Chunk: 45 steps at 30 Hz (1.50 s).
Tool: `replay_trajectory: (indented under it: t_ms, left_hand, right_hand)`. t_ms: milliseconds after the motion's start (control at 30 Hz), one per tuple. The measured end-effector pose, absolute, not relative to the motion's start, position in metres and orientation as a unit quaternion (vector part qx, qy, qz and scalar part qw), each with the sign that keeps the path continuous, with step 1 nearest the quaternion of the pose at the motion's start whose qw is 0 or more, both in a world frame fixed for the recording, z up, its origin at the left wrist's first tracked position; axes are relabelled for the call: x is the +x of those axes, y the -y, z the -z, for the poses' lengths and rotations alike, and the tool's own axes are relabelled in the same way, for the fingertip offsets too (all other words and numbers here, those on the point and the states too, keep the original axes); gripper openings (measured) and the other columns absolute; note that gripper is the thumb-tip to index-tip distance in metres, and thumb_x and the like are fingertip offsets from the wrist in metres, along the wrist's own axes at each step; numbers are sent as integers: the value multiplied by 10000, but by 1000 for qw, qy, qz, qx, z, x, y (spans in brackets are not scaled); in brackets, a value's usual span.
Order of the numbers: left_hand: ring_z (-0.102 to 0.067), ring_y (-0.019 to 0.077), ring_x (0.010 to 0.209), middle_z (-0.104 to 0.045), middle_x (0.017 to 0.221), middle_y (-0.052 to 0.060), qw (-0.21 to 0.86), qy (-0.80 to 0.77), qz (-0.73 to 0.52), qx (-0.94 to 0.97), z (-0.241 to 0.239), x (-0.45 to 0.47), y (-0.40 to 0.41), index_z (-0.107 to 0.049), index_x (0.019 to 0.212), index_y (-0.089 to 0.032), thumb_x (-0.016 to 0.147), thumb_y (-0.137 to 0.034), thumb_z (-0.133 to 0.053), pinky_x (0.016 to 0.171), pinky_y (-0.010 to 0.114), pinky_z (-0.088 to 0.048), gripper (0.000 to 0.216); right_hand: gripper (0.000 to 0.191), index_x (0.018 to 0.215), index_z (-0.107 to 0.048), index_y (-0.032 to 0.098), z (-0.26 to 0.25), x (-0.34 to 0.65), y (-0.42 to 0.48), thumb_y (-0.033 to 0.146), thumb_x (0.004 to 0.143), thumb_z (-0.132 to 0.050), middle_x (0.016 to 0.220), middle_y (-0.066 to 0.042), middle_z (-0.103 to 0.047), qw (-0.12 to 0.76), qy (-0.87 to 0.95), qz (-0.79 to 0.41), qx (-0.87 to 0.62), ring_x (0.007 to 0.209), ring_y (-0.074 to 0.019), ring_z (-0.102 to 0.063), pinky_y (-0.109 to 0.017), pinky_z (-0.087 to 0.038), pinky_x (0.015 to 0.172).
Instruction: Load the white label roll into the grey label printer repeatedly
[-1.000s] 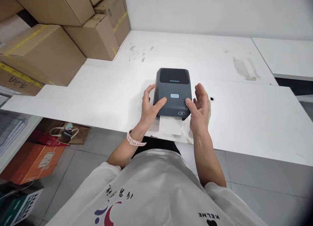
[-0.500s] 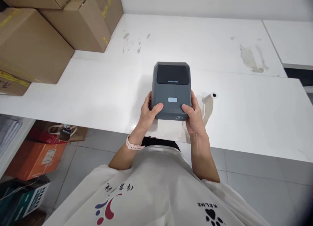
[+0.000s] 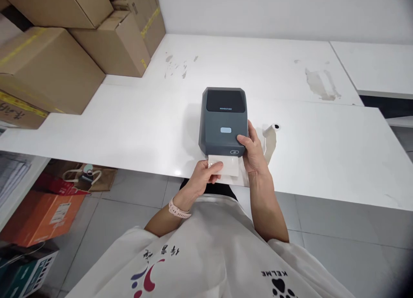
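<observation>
A dark grey label printer (image 3: pixel 222 119) stands near the front edge of a white table (image 3: pixel 129 126). A white paper label (image 3: pixel 227 164) sticks out of its front slot. My left hand (image 3: pixel 203 175) pinches the label's left corner between thumb and fingers. My right hand (image 3: pixel 253 149) grips the printer's front right corner, thumb on top. A pink watch is on my left wrist.
Stacked cardboard boxes (image 3: pixel 51 66) fill the table's back left. A small roll of tape or paper (image 3: pixel 272 130) lies right of the printer. Below the table on the left are an orange box (image 3: pixel 38 214) and a bag (image 3: pixel 85 175). A second table (image 3: pixel 374 68) stands at the right.
Both hands first closed on the printer's sides. My left hand then dropped from the printer to the label and pinched it. My right hand stays on the printer.
</observation>
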State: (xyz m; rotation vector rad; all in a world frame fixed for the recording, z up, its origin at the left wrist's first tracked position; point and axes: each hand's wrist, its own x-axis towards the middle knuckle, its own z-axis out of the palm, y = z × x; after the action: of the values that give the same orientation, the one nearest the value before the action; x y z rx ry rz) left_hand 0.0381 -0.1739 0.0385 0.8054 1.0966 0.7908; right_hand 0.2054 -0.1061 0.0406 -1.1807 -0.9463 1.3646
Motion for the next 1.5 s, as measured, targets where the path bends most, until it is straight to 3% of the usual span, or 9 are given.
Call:
replay_trajectory:
  t_ms: [233,367,500,633,767,900,1167,1333,1500]
  left_hand:
    - [-461,90,494,-436,468,-46,641,-508,-362,448,-33,28,179,-466,538,-197,858,-541,-642,583,274,-427,502]
    - [-433,97,549,-468,553,-33,471,-558,-486,480,-31,15,176,-523,586,-192,940,-496,-577,578,270,-389,469]
    - [-644,194,1101,-688,1231,65,339,-548,-585,494,-32,15,156,-660,1205,-268,967,-482,-572,949,347,-511,332]
    - [-228,258,1603,-231,1737,35,413,-512,-533,533,-30,22,146,-298,1597,-369,1006,-534,-489,1290,456,-267,642]
    - [-92,238,1636,-188,1751,-4,420,-499,-522,550,-27,23,148,-268,1616,-380,1030,-562,-391,1339,458,-142,625]
    - [-83,225,1636,-200,1746,-10,415,-499,-523,553,-31,18,148,-305,1609,-362,1037,-576,-342,1340,451,-134,612]
    - [-480,275,1473,-615,1491,46,372,-425,-630,533,-67,8,75,-623,1371,-268,992,-499,-511,1235,447,-375,458]
    - [-256,308,1587,-363,1679,61,444,-492,-518,540,-53,3,14,-456,1501,-278,744,-207,-709,1258,462,-304,801]
    - [-425,313,1484,-423,1622,93,541,-463,-464,527,-26,6,6,-309,1579,-300,654,-151,-654,1139,428,-444,999]
  right_hand:
    - [1032,1641,-136,399,-63,203,90,437,784,-711,1671,-9,-327,486,501,-479,-532,1517,-279,-374,-517,-387,1233]
    - [1007,1636,-158,380,-69,201,81,403,791,-705,1631,-35,-381,459,541,-444,-547,1458,-290,-436,-501,-455,1177]
    - [969,1616,-217,376,-66,203,83,413,791,-723,1615,-42,-416,458,551,-423,-554,1453,-298,-446,-513,-437,1190]
    - [840,1614,-244,393,-57,205,107,573,896,-643,1692,1,-311,470,551,-419,-548,1565,-268,-303,-502,-319,1277]
    - [705,1605,-270,450,-45,204,133,689,971,-463,1728,83,-215,478,536,-406,-566,1623,-223,-135,-516,-110,1340]
    - [702,1597,-307,450,-34,207,131,749,966,-373,1714,105,-248,510,530,-417,-534,1622,-233,-150,-522,-136,1338]
    - [770,1627,-209,413,-106,217,79,791,959,-275,1729,75,-197,493,632,-300,-516,1634,-244,-59,-476,-198,1321]
    - [780,1642,-79,219,-163,207,13,653,1034,-301,1759,-33,-74,498,652,-250,-515,1633,-200,-31,-412,-91,1333]
    - [760,1627,-1,227,-178,208,-43,613,1047,-307,1764,-35,-17,488,650,-276,-513,1626,-200,-93,-425,-96,1326]
